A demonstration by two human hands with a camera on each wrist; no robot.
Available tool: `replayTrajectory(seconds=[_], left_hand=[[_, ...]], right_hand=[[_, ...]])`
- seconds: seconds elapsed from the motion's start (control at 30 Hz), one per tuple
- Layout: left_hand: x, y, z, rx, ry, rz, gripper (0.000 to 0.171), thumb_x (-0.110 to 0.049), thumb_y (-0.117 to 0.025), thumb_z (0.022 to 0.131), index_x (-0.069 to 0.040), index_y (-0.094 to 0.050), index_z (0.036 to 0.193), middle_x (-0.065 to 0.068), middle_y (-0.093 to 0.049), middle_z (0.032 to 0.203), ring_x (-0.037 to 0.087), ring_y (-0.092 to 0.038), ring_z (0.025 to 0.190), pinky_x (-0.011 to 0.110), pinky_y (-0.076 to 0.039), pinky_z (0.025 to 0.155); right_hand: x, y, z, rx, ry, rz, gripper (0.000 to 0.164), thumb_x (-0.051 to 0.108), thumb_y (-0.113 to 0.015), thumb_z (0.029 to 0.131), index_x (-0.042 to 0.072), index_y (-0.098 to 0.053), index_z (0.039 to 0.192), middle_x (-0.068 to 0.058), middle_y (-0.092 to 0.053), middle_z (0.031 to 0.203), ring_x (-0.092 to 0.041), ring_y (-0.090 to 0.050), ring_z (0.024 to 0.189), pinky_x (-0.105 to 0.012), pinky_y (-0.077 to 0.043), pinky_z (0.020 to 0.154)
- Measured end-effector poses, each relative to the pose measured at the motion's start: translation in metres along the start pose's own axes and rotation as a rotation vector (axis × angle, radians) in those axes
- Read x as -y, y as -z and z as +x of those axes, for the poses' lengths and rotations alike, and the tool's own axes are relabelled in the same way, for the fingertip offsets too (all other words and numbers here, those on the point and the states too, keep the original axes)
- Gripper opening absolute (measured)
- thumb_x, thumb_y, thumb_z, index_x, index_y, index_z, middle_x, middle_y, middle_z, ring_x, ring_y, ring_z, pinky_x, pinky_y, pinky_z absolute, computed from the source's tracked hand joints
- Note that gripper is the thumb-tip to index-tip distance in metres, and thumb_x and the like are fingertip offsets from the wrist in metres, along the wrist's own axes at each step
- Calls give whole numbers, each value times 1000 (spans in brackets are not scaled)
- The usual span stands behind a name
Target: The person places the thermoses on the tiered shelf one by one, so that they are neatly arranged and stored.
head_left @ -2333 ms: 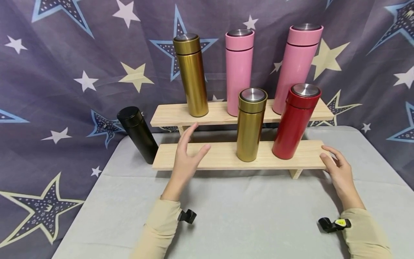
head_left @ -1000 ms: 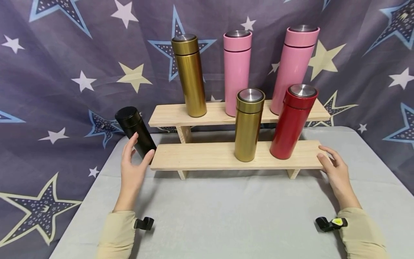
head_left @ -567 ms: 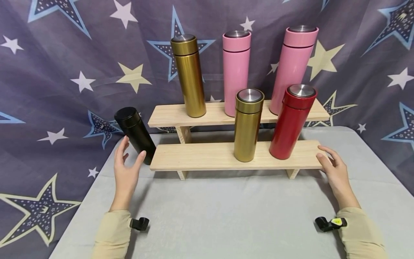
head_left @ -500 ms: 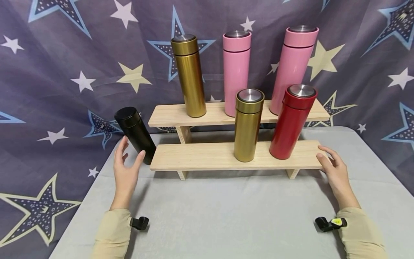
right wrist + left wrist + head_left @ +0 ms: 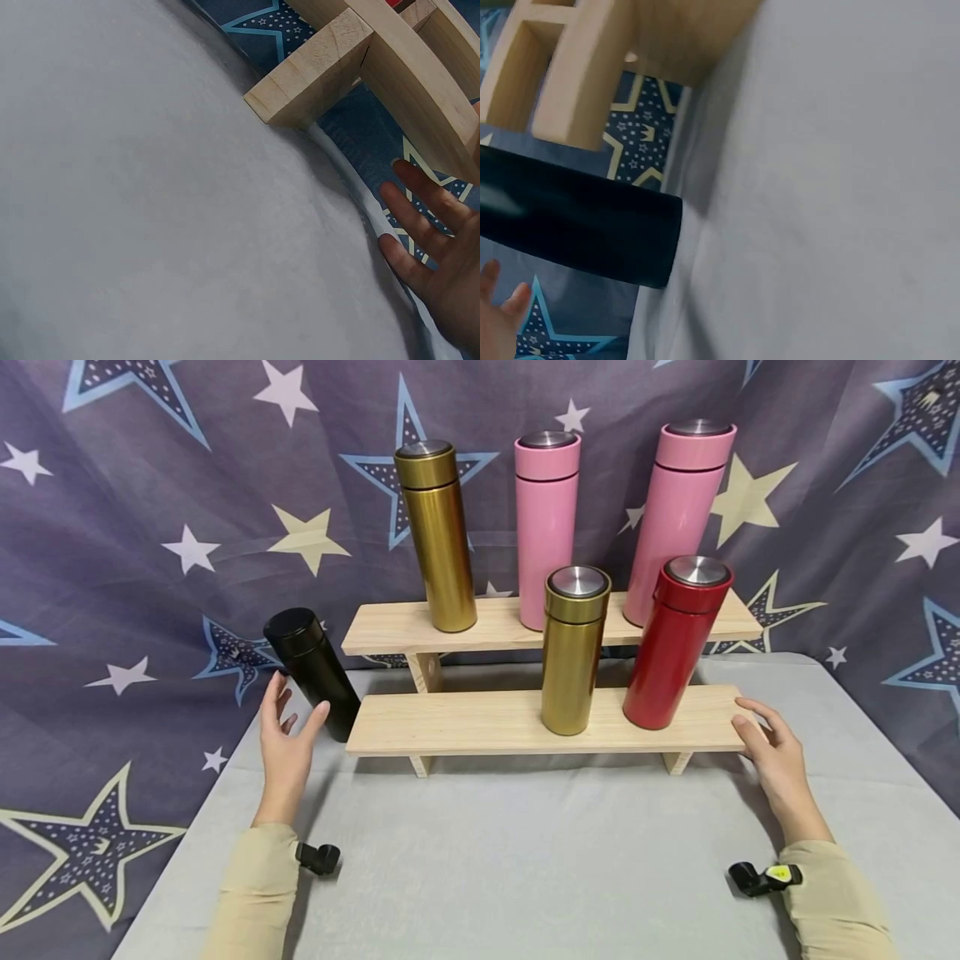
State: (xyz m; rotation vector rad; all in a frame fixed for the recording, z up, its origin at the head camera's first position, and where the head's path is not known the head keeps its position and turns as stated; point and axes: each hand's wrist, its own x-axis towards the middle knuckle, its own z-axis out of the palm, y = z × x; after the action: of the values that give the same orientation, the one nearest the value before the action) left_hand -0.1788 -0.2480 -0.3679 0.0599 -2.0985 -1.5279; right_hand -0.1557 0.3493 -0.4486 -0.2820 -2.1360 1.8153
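Observation:
My left hand [image 5: 285,756] is beside a black thermos bottle [image 5: 311,664], which stands on the cloth at the left end of the shelf. Thumb and fingers are spread with nothing between them; in the left wrist view, fingertips show next to the dark bottle [image 5: 577,214]. At the other end, my right hand [image 5: 780,768] rests its thumb and fingertips by the edge of the lower wooden shelf [image 5: 450,727]. Its other fingers are loosely extended in the right wrist view. A gold thermos [image 5: 573,668] and a red thermos [image 5: 675,652] stand on that shelf.
Behind is the higher wooden shelf [image 5: 498,618], bearing a gold thermos [image 5: 437,543] and two pink ones, a left [image 5: 546,527] and a right [image 5: 678,510]. Grey cloth [image 5: 525,852] covers the table. A star-patterned curtain [image 5: 112,568] hangs at the back and sides.
From over the lower shelf's left part, my left hand has moved left to the black thermos, then slightly further left away from it. The right hand and all bottles have stayed put.

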Motion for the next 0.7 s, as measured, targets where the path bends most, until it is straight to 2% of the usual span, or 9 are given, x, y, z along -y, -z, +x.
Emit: replayTrajectory(seconds=[0.1, 0.23, 0.47, 0.6, 0.7], left_hand=[[0, 0, 7, 34, 35, -17, 82, -18, -69, 93, -14, -20, 158, 9, -26, 160, 26, -26, 146, 52, -25, 114], [-1, -1, 15, 54, 36, -8, 86, -16, -71, 91, -13, -19, 159, 9, -27, 160, 27, -26, 145, 54, -26, 113], [3, -6, 28, 42, 47, 34, 90, -18, -75, 88, -15, -19, 158, 10, -29, 159, 23, -28, 144, 50, -26, 113], [6, -8, 34, 37, 51, 21, 93, -18, -76, 85, -14, -18, 158, 13, -31, 157, 24, -29, 142, 50, -27, 112], [8, -9, 38, 24, 48, -4, 95, -15, -78, 83, -14, -18, 157, 16, -33, 154, 26, -31, 140, 52, -28, 109]], right_hand=[[0, 0, 0, -2, -2, -10, 41, 30, -62, 98, 26, -58, 139, 6, -53, 118, 7, -59, 90, -8, -49, 71], [0, 0, 0, -1, -3, -8, 41, 30, -62, 98, 26, -58, 139, 6, -53, 118, 7, -59, 90, -8, -49, 71], [0, 0, -1, 1, 0, -10, 41, 30, -62, 98, 27, -57, 139, 7, -53, 118, 7, -58, 91, -8, -49, 72], [0, 0, -1, 0, -2, 10, 40, 30, -63, 98, 27, -58, 138, 14, -54, 111, 7, -59, 89, -8, -49, 71], [0, -1, 0, -3, -4, 4, 40, 30, -63, 98, 26, -58, 138, 14, -54, 110, 7, -60, 88, -8, -50, 71]])
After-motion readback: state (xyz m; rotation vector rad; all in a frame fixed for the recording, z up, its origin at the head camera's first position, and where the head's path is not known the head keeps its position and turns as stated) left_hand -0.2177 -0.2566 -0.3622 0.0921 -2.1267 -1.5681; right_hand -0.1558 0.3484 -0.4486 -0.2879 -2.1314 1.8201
